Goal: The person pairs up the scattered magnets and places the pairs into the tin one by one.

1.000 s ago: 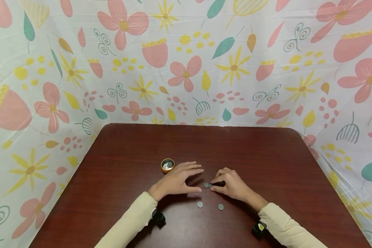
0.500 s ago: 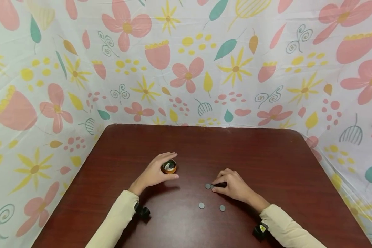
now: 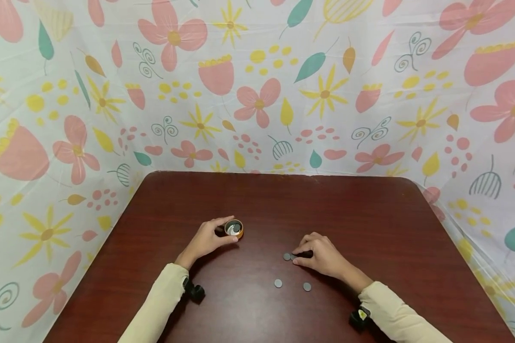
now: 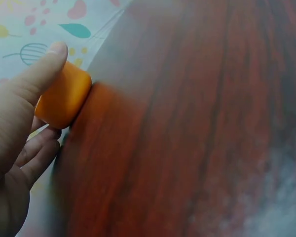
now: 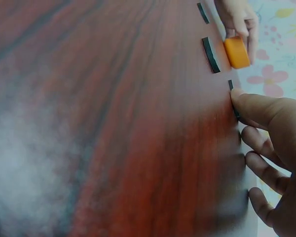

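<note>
My left hand point(image 3: 206, 242) holds a small round orange cup point(image 4: 64, 96) between thumb and fingers. In the head view a dark disc and something silvery show inside the cup, which sits left of the table's middle. My right hand point(image 3: 322, 255) rests at the table, thumb and index finger pinching a small flat grey disc point(image 3: 293, 257) that they partly cover. A second grey disc point(image 3: 287, 256) lies right beside it. In the right wrist view the pinched disc point(image 5: 231, 85) shows as a dark strip at the thumb tip.
Two more grey discs, a left one point(image 3: 278, 283) and a right one point(image 3: 306, 287), lie nearer the front of the dark red wooden table point(image 3: 352, 205). A floral sheet point(image 3: 257, 57) hangs behind the table and along its sides.
My left hand has moved left from near the discs to the orange cup and closed its thumb and fingers on it. My right hand has stayed at its disc.
</note>
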Action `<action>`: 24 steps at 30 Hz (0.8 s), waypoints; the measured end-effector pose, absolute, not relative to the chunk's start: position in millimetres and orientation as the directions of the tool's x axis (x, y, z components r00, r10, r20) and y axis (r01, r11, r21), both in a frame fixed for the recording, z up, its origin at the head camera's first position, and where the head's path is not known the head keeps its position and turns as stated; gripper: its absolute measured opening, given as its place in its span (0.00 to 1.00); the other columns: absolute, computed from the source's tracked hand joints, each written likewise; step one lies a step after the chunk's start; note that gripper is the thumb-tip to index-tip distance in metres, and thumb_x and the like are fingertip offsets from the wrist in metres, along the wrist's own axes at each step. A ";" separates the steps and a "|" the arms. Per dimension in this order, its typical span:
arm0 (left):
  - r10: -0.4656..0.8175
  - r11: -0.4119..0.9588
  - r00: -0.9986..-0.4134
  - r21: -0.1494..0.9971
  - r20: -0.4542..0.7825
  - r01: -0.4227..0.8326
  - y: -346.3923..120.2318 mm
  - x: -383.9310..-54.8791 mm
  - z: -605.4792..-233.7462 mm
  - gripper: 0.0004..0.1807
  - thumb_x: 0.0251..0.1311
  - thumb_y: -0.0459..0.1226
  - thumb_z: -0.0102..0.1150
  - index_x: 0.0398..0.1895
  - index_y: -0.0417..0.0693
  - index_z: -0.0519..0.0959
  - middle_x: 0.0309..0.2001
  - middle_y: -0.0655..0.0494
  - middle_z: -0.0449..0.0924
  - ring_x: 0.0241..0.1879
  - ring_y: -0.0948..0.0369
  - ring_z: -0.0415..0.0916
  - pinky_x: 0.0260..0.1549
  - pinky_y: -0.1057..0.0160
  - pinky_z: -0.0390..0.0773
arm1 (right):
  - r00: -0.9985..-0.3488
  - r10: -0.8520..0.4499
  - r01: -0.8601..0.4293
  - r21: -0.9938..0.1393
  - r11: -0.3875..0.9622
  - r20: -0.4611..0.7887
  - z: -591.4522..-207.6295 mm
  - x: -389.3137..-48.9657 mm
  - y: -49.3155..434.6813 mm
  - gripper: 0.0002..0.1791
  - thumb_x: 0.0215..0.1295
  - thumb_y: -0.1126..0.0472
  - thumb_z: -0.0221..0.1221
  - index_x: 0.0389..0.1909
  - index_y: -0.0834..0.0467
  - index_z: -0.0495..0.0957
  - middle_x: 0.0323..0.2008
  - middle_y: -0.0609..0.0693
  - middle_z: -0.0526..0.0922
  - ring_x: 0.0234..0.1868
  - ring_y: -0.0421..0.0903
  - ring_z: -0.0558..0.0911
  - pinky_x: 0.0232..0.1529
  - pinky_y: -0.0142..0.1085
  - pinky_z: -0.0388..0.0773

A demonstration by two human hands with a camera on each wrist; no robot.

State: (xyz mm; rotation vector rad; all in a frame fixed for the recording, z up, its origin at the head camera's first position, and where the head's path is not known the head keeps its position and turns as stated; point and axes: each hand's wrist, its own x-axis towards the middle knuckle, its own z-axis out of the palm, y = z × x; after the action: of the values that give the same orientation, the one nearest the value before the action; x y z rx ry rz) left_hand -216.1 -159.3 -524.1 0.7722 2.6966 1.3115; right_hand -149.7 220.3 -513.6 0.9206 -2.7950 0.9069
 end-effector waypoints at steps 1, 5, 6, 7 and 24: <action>0.447 0.520 -0.880 0.753 0.163 0.404 -159.6 -216.1 -524.8 0.40 0.57 0.53 0.74 0.71 0.50 0.74 0.63 0.57 0.80 0.50 0.59 0.81 0.49 0.55 0.82 | -0.821 -0.523 -0.558 -0.516 0.649 0.230 -513.6 -149.7 220.1 0.10 0.59 0.53 0.75 0.41 0.48 0.92 0.36 0.36 0.83 0.41 0.39 0.75 0.42 0.40 0.66; 0.429 0.521 -0.891 0.764 0.150 0.380 -159.5 -216.5 -526.3 0.38 0.58 0.53 0.74 0.71 0.51 0.75 0.61 0.57 0.81 0.49 0.60 0.80 0.49 0.54 0.81 | -0.822 -0.522 -0.557 -0.515 0.652 0.228 -513.6 -149.8 220.0 0.09 0.59 0.53 0.74 0.41 0.47 0.92 0.35 0.36 0.83 0.41 0.38 0.75 0.41 0.39 0.66; 0.426 0.521 -0.893 0.767 0.148 0.376 -159.3 -216.6 -526.5 0.38 0.57 0.53 0.74 0.70 0.51 0.76 0.61 0.57 0.81 0.49 0.60 0.80 0.49 0.54 0.81 | -0.820 -0.524 -0.560 -0.512 0.651 0.230 -513.6 -149.8 220.1 0.09 0.59 0.53 0.74 0.41 0.47 0.92 0.35 0.36 0.83 0.41 0.38 0.75 0.41 0.39 0.65; 0.424 0.520 -0.894 0.769 0.146 0.372 -159.2 -216.6 -526.7 0.38 0.57 0.52 0.74 0.70 0.51 0.76 0.60 0.57 0.82 0.49 0.60 0.80 0.49 0.54 0.81 | -0.817 -0.527 -0.564 -0.507 0.652 0.233 -513.7 -149.8 220.2 0.09 0.59 0.53 0.74 0.41 0.47 0.92 0.35 0.36 0.83 0.41 0.38 0.75 0.41 0.38 0.65; 0.405 0.504 -0.905 0.793 0.133 0.342 -159.7 -216.8 -530.3 0.37 0.58 0.51 0.74 0.70 0.53 0.76 0.59 0.57 0.83 0.46 0.61 0.81 0.45 0.59 0.82 | -0.774 -0.558 -0.629 -0.471 0.619 0.299 -515.0 -155.4 224.4 0.05 0.60 0.55 0.74 0.36 0.48 0.92 0.32 0.34 0.84 0.37 0.36 0.75 0.34 0.32 0.74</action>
State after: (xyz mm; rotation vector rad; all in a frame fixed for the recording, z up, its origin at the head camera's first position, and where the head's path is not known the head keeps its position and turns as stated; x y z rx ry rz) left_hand -216.8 -159.7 -530.3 0.6626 2.6632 1.3805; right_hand -155.4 224.4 -515.0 0.9996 -2.7142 0.8613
